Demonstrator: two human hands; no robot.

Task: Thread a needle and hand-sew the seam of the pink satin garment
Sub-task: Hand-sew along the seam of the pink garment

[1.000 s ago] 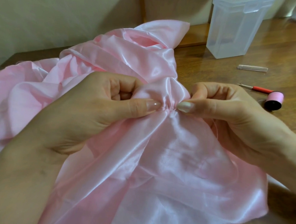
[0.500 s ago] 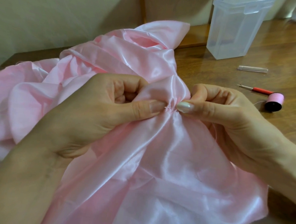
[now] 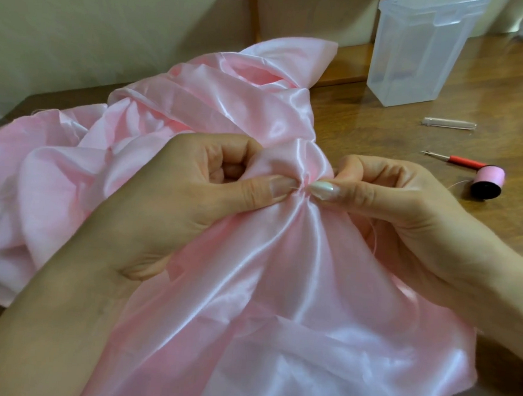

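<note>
Pinching the pink satin garment point(image 3: 294, 291) at its gathered seam: left hand point(image 3: 168, 204) and right hand point(image 3: 400, 212) both grip folds, thumbs nearly touching. Satin looks light, limp, slippery, so hold tight beside the stitch line. Rest drapes over wooden table point(image 3: 380, 137); thread spool point(image 3: 487, 182) right of the grip.

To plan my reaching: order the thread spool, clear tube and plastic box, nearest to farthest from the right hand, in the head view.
1. thread spool, beside the right hand, on its right.
2. clear tube, farther back.
3. plastic box, farthest back.
</note>
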